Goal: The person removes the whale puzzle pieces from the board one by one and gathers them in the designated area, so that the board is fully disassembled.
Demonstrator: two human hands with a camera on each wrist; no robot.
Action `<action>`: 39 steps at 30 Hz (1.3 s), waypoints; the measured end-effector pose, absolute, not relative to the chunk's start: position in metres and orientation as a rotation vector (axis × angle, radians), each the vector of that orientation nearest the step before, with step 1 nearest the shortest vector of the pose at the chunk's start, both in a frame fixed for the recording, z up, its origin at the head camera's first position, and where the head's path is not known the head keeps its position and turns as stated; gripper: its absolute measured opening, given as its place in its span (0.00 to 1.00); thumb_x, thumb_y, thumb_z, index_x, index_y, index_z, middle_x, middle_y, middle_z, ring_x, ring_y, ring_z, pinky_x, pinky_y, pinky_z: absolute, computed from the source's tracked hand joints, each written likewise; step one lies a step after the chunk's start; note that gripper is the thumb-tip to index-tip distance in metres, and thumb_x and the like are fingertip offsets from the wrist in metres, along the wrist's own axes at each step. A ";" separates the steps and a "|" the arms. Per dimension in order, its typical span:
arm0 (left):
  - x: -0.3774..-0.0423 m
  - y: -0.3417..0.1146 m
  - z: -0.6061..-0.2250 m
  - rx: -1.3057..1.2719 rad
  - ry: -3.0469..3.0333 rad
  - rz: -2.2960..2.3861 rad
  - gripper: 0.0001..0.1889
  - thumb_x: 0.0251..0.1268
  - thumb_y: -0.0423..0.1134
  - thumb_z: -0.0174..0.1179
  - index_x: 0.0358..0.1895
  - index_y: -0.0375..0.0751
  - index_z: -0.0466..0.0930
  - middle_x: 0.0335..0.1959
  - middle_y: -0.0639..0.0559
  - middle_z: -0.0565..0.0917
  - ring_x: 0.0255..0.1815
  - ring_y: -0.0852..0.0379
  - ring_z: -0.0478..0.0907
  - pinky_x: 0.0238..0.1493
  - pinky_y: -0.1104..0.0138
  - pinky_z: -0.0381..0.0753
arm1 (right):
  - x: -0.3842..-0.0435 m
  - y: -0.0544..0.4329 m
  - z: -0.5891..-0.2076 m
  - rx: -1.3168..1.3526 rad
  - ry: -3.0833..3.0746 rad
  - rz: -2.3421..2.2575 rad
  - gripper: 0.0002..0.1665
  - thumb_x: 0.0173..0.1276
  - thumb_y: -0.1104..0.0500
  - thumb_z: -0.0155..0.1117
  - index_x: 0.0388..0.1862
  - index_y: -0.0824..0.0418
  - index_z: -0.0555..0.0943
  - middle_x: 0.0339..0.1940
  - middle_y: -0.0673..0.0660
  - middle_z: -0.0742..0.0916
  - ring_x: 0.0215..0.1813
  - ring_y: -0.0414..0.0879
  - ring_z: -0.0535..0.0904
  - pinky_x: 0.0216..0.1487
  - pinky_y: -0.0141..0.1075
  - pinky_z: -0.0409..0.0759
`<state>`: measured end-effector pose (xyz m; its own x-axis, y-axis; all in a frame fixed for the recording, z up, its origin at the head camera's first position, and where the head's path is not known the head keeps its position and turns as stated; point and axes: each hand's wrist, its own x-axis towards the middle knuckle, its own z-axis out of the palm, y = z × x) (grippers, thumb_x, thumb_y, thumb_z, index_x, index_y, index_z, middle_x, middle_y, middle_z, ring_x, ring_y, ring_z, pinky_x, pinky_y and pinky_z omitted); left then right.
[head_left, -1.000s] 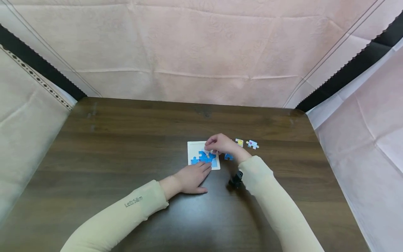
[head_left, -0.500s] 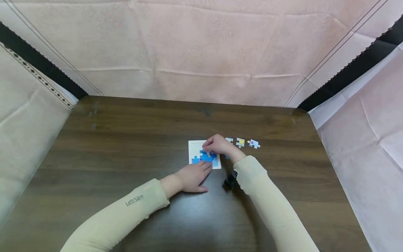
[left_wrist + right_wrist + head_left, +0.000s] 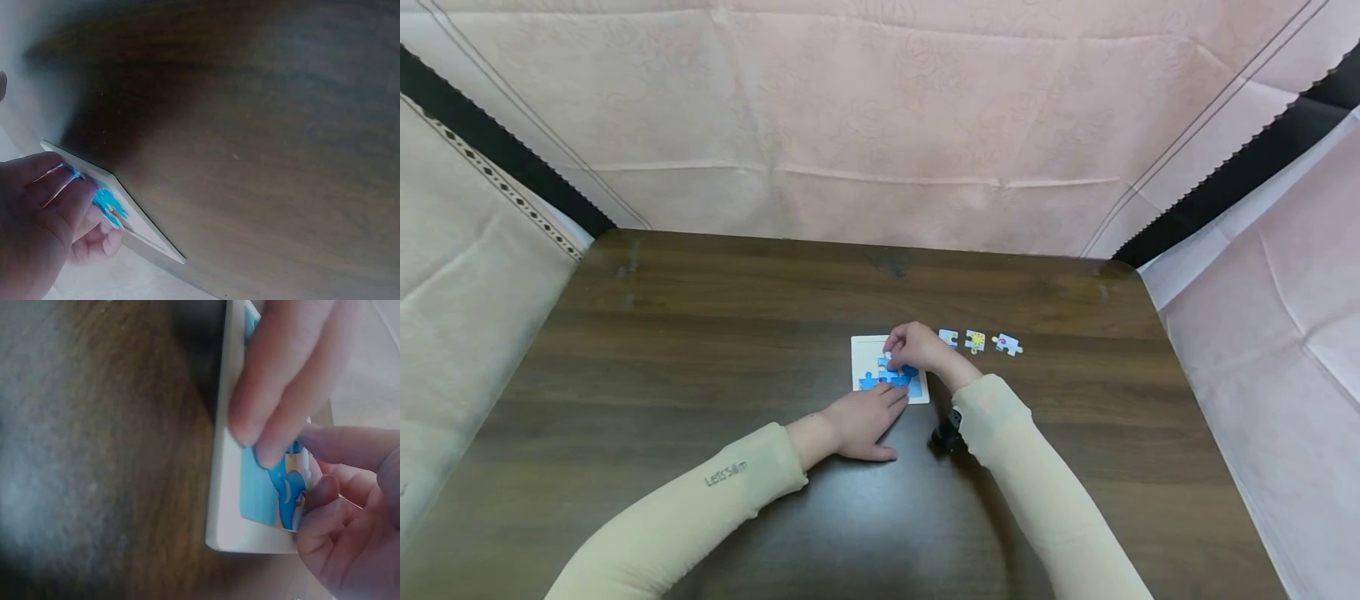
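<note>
My left hand (image 3: 865, 423) lies flat, its fingers stretched over the near edge of a small white-bordered jigsaw puzzle (image 3: 866, 343). Blue pieces fill the lower part of the puzzle, and a pale area shows at its upper left. My right hand (image 3: 922, 346) reaches over the puzzle's right side, thumb and fingers pinching a puzzle piece (image 3: 887, 355) that they mostly cover. Seen from the right wrist, the left hand's fingers (image 3: 275, 381) press on the puzzle while the right hand (image 3: 356, 525) works low against its surface.
Beyond the right hand lie three loose jigsaw pieces: a light blue one (image 3: 948, 337), a yellow-patterned one (image 3: 975, 341) and a pale blue one (image 3: 1007, 344). A brown wooden table (image 3: 737, 333) bears everything, with pale cloth walls (image 3: 880, 125) around its back and sides.
My right hand and forearm have shifted slightly left over the puzzle, uncovering a loose piece behind the wrist and hiding a blue one beside the puzzle. The left hand stays put.
</note>
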<state>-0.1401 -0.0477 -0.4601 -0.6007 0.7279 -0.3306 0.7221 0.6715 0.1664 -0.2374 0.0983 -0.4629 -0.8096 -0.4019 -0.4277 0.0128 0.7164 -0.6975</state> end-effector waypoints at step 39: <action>-0.143 -0.037 -0.457 1.103 2.525 -0.045 0.47 0.57 0.70 0.48 0.71 0.38 0.56 0.75 0.45 0.55 0.75 0.49 0.51 0.71 0.63 0.59 | -0.232 0.093 -0.453 -0.407 2.411 -0.873 0.03 0.57 0.68 0.63 0.31 0.65 0.82 0.15 0.50 0.74 0.19 0.41 0.68 0.23 0.28 0.69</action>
<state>-0.1428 -0.0374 -0.4574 -0.6177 0.7005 -0.3574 0.7127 0.6907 0.1222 -0.2323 0.0935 -0.4533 -0.8091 -0.4448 -0.3841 -0.0959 0.7447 -0.6604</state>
